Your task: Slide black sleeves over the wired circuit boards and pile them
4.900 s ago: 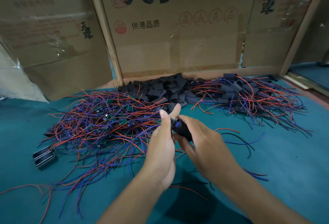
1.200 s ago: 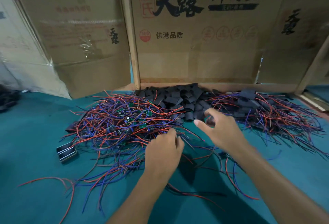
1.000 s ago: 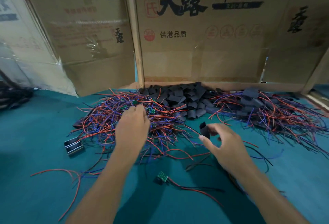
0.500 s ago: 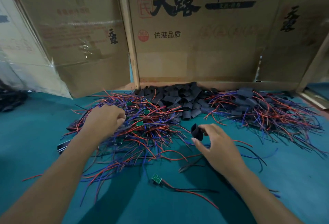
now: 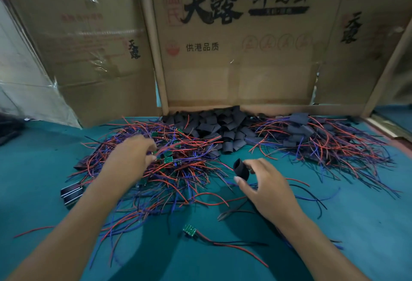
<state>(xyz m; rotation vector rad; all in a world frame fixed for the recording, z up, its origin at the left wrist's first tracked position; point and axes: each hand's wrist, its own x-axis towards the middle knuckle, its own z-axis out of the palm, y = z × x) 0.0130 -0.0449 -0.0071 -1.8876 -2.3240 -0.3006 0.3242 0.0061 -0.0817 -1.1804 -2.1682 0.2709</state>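
"What did the left hand (image 5: 133,158) just do?"

"Half a second before, it was a fist on the big heap of red and blue wires with little green boards (image 5: 165,164). Then it slid a bit to the right and its fingers pinched some wires there."

"And the right hand (image 5: 265,182)?"

"It stayed put above the teal table cover (image 5: 356,225). Its thumb and fingers held one short black rubbery sleeve (image 5: 240,169), open end up."

"So what came next?"

"I think it needed a board to push in. One loose green board with a red and a black wire (image 5: 190,229) lay near the person, not picked. The spare black sleeves (image 5: 223,126) sat at the back, and the finished pile (image 5: 312,140) was on the right."
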